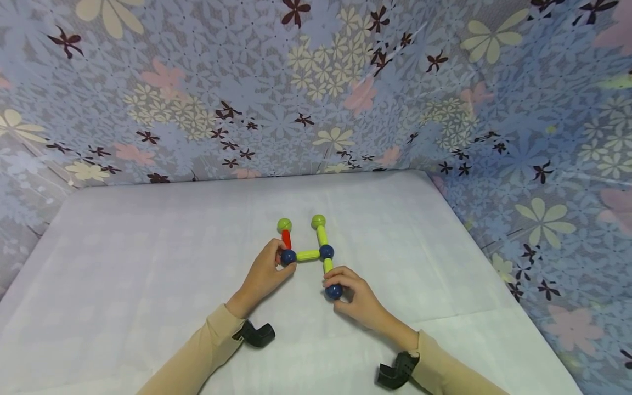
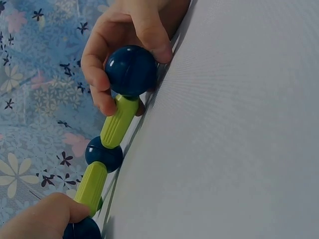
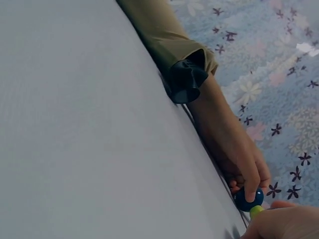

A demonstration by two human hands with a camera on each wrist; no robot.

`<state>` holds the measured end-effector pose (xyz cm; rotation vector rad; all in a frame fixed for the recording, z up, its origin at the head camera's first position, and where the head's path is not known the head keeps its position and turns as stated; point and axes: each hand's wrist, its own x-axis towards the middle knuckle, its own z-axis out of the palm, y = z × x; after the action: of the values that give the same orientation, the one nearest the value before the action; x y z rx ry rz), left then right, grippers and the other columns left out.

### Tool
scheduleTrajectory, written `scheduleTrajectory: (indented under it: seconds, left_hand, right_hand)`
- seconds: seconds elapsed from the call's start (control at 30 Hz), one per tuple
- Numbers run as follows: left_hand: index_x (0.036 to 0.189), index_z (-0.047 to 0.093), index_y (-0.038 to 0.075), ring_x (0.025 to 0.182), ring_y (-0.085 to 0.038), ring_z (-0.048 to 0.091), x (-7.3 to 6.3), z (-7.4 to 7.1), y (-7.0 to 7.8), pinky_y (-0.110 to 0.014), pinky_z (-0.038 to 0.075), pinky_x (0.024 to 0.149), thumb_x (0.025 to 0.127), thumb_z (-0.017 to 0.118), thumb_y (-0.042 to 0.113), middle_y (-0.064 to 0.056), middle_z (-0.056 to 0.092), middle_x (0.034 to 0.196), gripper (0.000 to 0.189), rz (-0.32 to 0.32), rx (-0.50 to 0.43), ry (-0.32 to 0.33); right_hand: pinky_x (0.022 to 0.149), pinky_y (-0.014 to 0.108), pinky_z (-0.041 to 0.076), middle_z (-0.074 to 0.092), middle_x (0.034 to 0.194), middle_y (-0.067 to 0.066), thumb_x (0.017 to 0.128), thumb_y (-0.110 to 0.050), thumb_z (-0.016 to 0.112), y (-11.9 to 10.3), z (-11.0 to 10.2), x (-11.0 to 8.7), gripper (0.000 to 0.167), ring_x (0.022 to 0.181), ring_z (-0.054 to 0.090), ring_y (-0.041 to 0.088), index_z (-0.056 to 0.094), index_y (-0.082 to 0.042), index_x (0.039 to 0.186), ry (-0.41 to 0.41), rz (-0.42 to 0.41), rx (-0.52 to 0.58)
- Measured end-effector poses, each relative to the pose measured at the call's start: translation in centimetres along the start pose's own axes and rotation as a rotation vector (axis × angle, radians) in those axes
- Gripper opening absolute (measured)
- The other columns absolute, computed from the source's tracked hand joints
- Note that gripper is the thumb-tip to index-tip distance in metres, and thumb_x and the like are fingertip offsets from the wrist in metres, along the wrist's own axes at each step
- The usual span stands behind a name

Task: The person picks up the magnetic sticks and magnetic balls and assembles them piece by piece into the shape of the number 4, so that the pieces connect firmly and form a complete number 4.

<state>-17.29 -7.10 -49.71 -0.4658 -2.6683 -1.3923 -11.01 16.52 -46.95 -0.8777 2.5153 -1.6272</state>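
A ball-and-rod construction toy lies on the white-covered table. My left hand pinches the dark blue ball at its left corner, where a red rod leads up to a lime green ball. From that corner a yellow-green rod runs right to the middle blue ball. Beyond it, another yellow-green rod carries a second green ball. A third rod points toward me, ending in a blue ball that my right hand grips between thumb and fingers.
The white cloth covers the tabletop around the toy. Floral fabric hangs behind the table and along its right side. A black wrist mount sits at the left cuff, and another black mount at the right cuff.
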Motion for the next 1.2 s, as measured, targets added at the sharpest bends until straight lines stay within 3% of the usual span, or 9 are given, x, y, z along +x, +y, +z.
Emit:
scheduleTrajectory:
  seconds: [0.2,0.53,0.73,1.0,1.2]
  left_hand:
    - [0.106,0.050,0.003,0.075,-0.013,0.043,-0.2,-0.3,0.0,-0.023,0.036,0.066,0.079,0.072,0.013,-0.004,0.047,0.082,0.036,0.004,-0.002,0.007]
    - [0.107,0.050,0.003,0.076,-0.014,0.044,0.0,-0.1,-0.1,-0.022,0.037,0.067,0.079,0.073,0.012,-0.004,0.048,0.084,0.037,0.007,-0.017,0.006]
    - [0.109,0.050,0.002,0.076,-0.014,0.044,0.2,0.1,0.1,-0.023,0.037,0.068,0.080,0.072,0.012,-0.005,0.049,0.085,0.038,0.011,-0.023,0.004]
    - [0.108,0.052,0.001,0.075,-0.013,0.044,0.0,0.0,0.2,-0.022,0.037,0.067,0.080,0.072,0.010,-0.005,0.049,0.084,0.037,0.019,-0.026,0.010]
    - [0.108,0.052,0.003,0.074,-0.014,0.043,-0.5,-0.3,0.0,-0.022,0.036,0.065,0.079,0.073,0.009,-0.006,0.050,0.082,0.036,-0.015,-0.042,0.045]
  right_hand:
    - [0.094,0.014,0.043,0.056,0.119,0.023,0.068,0.021,0.062,-0.6,0.0,0.1,0.033,0.113,0.054,0.025,0.064,0.004,0.096,-0.001,0.019,-0.009]
    - [0.080,0.023,0.046,0.055,0.120,0.023,0.068,0.018,0.066,-0.7,-0.2,0.1,0.030,0.105,0.053,0.019,0.063,0.002,0.094,0.032,0.014,-0.059]
    - [0.078,0.025,0.047,0.045,0.129,0.026,0.071,0.012,0.072,-0.9,-0.3,-0.1,0.036,0.099,0.054,0.016,0.062,0.006,0.105,0.068,0.024,-0.073]
    - [0.077,0.025,0.047,0.048,0.103,0.013,0.071,0.007,0.076,-0.2,0.4,-0.5,0.035,0.089,0.051,0.022,0.063,0.005,0.104,0.078,0.042,-0.132]
    - [0.078,0.023,0.047,0.049,0.104,0.009,0.072,0.001,0.078,2.0,1.0,-0.3,0.039,0.090,0.052,0.017,0.064,-0.002,0.108,0.077,0.057,-0.112]
